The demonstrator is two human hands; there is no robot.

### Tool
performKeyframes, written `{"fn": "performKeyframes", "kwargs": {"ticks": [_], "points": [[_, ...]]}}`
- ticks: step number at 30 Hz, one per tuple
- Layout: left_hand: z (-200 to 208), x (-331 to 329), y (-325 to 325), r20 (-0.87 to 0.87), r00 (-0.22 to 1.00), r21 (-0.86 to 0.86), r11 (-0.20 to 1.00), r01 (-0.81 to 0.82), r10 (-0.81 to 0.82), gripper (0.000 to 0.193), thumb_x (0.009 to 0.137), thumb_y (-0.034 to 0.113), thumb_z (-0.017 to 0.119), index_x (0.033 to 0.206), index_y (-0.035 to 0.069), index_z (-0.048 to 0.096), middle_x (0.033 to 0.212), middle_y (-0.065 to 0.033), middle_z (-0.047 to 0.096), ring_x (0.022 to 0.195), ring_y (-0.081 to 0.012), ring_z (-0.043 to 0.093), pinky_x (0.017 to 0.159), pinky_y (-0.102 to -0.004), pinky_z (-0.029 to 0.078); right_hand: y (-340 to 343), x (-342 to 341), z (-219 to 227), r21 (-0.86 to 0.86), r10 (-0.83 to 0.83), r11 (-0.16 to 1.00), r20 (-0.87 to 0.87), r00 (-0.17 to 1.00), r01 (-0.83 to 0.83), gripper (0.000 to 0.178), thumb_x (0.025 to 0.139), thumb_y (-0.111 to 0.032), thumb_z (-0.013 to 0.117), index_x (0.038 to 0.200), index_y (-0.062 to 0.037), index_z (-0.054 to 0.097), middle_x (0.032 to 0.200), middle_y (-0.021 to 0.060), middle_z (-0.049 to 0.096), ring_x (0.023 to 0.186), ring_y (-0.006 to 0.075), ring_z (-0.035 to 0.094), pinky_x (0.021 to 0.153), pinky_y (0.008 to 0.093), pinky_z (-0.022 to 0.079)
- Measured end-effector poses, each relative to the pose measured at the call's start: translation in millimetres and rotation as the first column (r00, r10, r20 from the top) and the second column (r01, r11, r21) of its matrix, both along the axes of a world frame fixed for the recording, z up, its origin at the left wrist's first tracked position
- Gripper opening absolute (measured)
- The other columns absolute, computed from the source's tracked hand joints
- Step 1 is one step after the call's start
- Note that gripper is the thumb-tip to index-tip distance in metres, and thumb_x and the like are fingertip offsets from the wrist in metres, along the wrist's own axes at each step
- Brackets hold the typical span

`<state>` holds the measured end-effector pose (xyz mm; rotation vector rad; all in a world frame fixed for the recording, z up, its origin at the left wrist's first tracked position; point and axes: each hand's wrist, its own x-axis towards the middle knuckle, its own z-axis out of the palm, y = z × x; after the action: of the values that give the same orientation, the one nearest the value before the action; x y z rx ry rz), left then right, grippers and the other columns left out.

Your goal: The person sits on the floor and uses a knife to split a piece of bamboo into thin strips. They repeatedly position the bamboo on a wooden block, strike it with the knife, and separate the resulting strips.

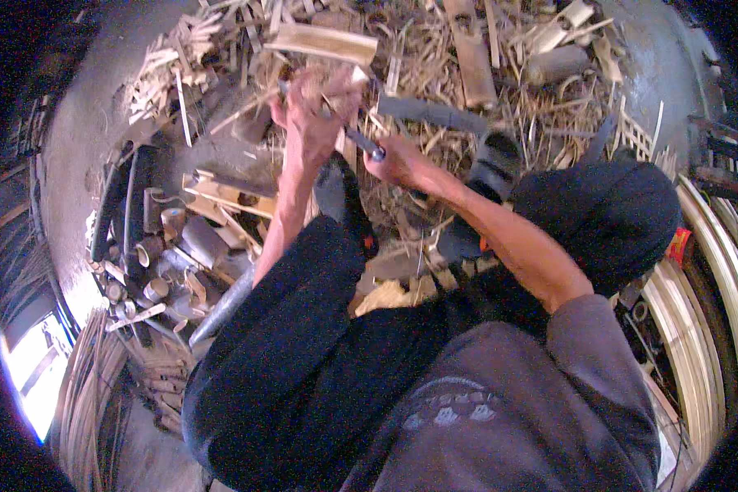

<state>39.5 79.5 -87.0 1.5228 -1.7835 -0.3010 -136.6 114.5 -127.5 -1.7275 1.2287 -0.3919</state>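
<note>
My left hand (316, 107) is out in front of me beyond my knees, its fingers curled and smeared by motion. What it grips, if anything, I cannot make out; a pale cut end (358, 75) shows at its far right side. Close by on the right, my right hand (398, 166) is closed round a dark rod-like tool (364, 143) with a round metal end. This tool slants up and left toward my left hand, where its far part is hidden. Just beyond the left hand lies a split bamboo piece (328, 43).
Shavings and bamboo strips (418, 213) cover the floor around my feet. A dark split bamboo length (431, 113) lies ahead. Cut bamboo tubes (157, 289) are heaped at left, beside a bundle of thin strips (90, 402). Long pale slats (681, 328) stand at right.
</note>
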Motion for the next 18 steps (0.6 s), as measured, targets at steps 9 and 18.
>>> {"fn": "performKeyframes", "kwargs": {"ticks": [9,18], "points": [[42,-14,15,-0.300,0.948,0.433,0.900,0.038,0.104,0.025,0.082,0.033,0.068,0.095,0.012,0.071,0.066,-0.0027,0.063,0.061,-0.0092,0.055,0.068,-0.0294,0.044,-4,1,2,0.090,0.030,0.996,-0.067,0.997,-0.024,0.034,0.076,-0.030,0.060,0.064,0.0017,0.060,0.050,0.0175,0.053,0.045,0.0266,0.056,0.047,0.0409,0.045],[38,-12,26,-0.453,0.889,0.387,0.913,0.126,0.069,0.011,0.087,0.013,0.065,0.090,0.003,0.066,0.070,-0.0021,0.063,0.066,-0.0094,0.057,0.062,-0.0245,0.046,-2,-2,-17,-0.003,-0.011,1.000,-0.090,0.996,0.010,0.032,0.073,-0.027,0.063,0.059,0.0017,0.057,0.046,0.0126,0.047,0.043,0.0161,0.046,0.044,0.0380,0.039]]}}
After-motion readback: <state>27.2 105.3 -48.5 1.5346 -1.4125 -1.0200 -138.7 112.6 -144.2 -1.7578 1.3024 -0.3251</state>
